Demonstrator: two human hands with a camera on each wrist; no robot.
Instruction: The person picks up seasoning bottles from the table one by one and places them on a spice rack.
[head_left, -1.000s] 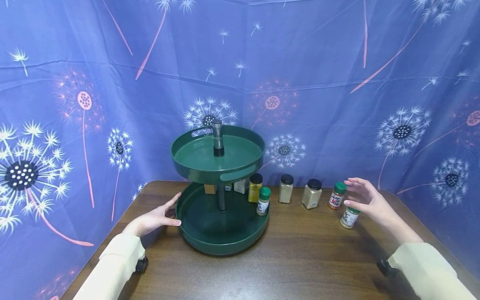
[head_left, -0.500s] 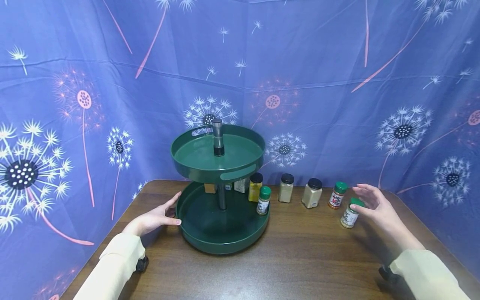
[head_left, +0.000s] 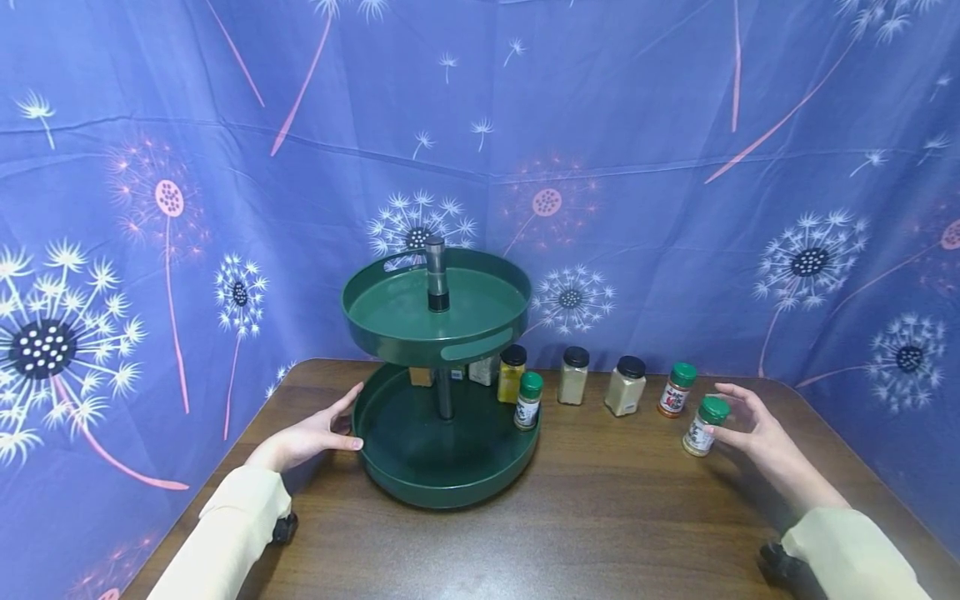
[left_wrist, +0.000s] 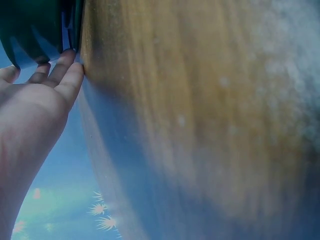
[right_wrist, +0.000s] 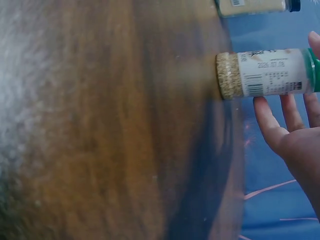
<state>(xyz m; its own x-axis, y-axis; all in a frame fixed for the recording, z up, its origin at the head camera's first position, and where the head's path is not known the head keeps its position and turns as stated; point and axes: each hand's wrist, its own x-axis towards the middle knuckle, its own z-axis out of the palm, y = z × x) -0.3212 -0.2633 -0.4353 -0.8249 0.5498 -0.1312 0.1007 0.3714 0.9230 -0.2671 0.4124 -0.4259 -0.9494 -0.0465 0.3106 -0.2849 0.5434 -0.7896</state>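
My right hand [head_left: 765,433] has its fingers and thumb around a green-capped spice jar [head_left: 699,437], upright at the right of the table. In the right wrist view, the fingertips meet the side of this jar [right_wrist: 272,75], which shows tan grains below its white label. My left hand [head_left: 307,437] rests with spread fingers against the left outer wall of a green two-tier turntable rack [head_left: 442,497]; the left wrist view shows those fingertips [left_wrist: 75,75] at the green wall. On the lower tier stand another green-capped jar [head_left: 527,408] and a yellow-filled black-capped jar [head_left: 512,379].
Two black-capped jars [head_left: 573,379] of pale powder and a red-labelled green-capped jar [head_left: 675,396] line the back of the wooden table [head_left: 600,517]. Small containers [head_left: 480,372] sit deeper in the lower tier, partly hidden by the upper tray [head_left: 405,312]. Blue dandelion-print cloth [head_left: 637,208] hangs behind.
My right hand has drawn back and lowered from above the green-capped jar, and its fingers have come in around it. The left hand stays at the rack.
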